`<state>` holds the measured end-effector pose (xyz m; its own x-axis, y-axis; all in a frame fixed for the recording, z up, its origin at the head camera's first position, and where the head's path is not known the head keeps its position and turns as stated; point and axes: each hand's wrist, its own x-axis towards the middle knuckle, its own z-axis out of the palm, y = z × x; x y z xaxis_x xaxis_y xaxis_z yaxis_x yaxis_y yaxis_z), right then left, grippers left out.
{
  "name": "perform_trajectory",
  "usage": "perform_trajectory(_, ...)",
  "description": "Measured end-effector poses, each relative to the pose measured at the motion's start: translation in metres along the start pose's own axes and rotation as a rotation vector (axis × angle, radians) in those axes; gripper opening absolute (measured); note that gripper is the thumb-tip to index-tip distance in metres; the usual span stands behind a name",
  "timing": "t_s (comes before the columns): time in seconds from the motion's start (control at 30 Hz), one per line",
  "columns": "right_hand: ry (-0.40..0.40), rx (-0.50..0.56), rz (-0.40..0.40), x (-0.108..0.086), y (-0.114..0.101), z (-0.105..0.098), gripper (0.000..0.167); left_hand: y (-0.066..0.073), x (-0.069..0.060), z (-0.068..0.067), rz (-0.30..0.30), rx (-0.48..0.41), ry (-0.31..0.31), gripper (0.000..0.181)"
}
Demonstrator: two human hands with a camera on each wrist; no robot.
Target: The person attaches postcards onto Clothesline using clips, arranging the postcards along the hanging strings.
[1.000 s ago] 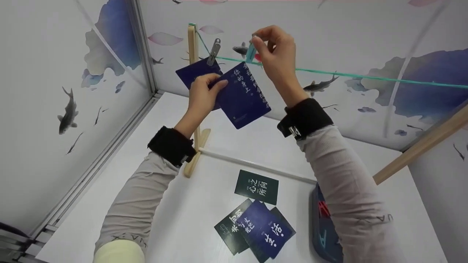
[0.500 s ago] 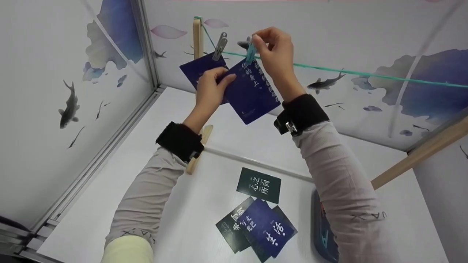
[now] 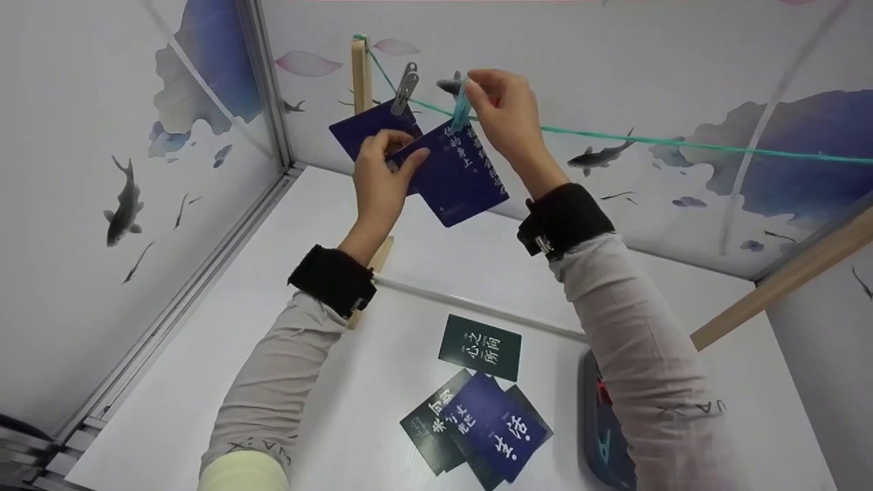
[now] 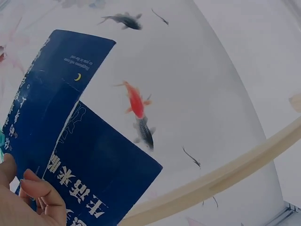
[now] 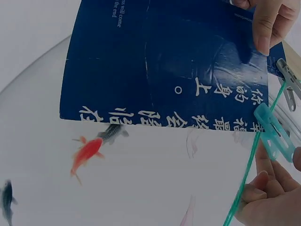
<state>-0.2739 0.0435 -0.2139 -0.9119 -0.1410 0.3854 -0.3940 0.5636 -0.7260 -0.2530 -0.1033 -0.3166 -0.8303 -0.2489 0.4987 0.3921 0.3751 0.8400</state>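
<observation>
My left hand [image 3: 378,184] pinches the left edge of a dark blue card [image 3: 460,183] with white writing, thumb in front. A light-blue clothespin [image 3: 462,108] is pinched by its upper end between the thumb and fingers of my right hand [image 3: 510,116]. In the right wrist view, the clothespin's lower end [image 5: 264,115] sits over the card's corner, right beside the green string [image 5: 244,181]. Another blue card [image 3: 365,133] hangs behind my left hand, held at its top by a grey clip [image 3: 405,90].
The string is tied to a wooden post [image 3: 360,75] at left; a wooden bar [image 3: 784,273] slants at right. On the white table lie a green card [image 3: 480,348] and several overlapping cards [image 3: 494,429]. A dark bin [image 3: 592,436] with clothespins stands partly under my right forearm.
The clothespin, earlier above the card at the string, has come down over the card's top corner. My left hand keeps its pinch on the card, which has shifted slightly.
</observation>
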Motion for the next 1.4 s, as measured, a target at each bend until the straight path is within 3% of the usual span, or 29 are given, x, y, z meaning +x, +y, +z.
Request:
perform_trajectory(0.2, 0.023, 0.028, -0.027, -0.009, 0.009, -0.002, 0.034, -0.010, -0.012, 0.012, 0.009, -0.003, 0.059, 0.038)
perform_trajectory(0.3, 0.147, 0.076, -0.115, -0.020, 0.017, -0.005, 0.030, -0.008, -0.022, 0.023, 0.045, -0.033, 0.113, 0.034)
perform_trajectory(0.37, 0.243, 0.112, -0.214, -0.033, 0.027, -0.007, 0.026, -0.004, -0.031, 0.031, 0.096, -0.057, 0.130, 0.031)
perform_trajectory(0.43, 0.323, 0.139, -0.301, -0.049, 0.039, -0.010, 0.021, 0.001, -0.043, 0.041, 0.156, -0.068, 0.117, 0.028)
perform_trajectory(0.53, 0.361, 0.162, -0.360, -0.071, 0.061, -0.012, 0.018, 0.007, -0.063, 0.057, 0.253, -0.057, 0.067, 0.025)
perform_trajectory(0.63, 0.369, 0.176, -0.343, -0.088, 0.081, -0.013, 0.016, 0.010, -0.082, 0.070, 0.336, -0.023, 0.013, 0.025)
perform_trajectory(0.73, 0.378, 0.178, -0.318, -0.101, 0.098, -0.015, 0.014, 0.011, -0.102, 0.082, 0.382, 0.015, -0.043, 0.024)
perform_trajectory(0.87, 0.382, 0.151, -0.298, -0.119, 0.118, -0.020, 0.013, 0.009, -0.137, 0.099, 0.410, 0.083, -0.181, 0.022)
perform_trajectory(1.03, 0.368, 0.147, -0.252, -0.141, 0.142, -0.026, 0.013, 0.000, -0.197, 0.116, 0.510, 0.251, -0.451, 0.021)
perform_trajectory(1.1, 0.346, 0.128, -0.204, -0.149, 0.152, -0.029, 0.014, -0.005, -0.221, 0.121, 0.562, 0.314, -0.556, 0.023)
perform_trajectory(1.23, 0.232, 0.030, -0.060, -0.161, 0.167, -0.040, 0.025, -0.013, -0.262, 0.132, 0.630, 0.347, -0.776, 0.027)
perform_trajectory(1.33, 0.149, -0.024, 0.038, -0.170, 0.178, -0.051, 0.035, -0.017, -0.286, 0.141, 0.707, 0.357, -0.902, 0.026)
perform_trajectory(1.4, 0.117, -0.034, 0.083, -0.175, 0.184, -0.057, 0.037, -0.021, -0.300, 0.146, 0.779, 0.383, -0.952, 0.024)
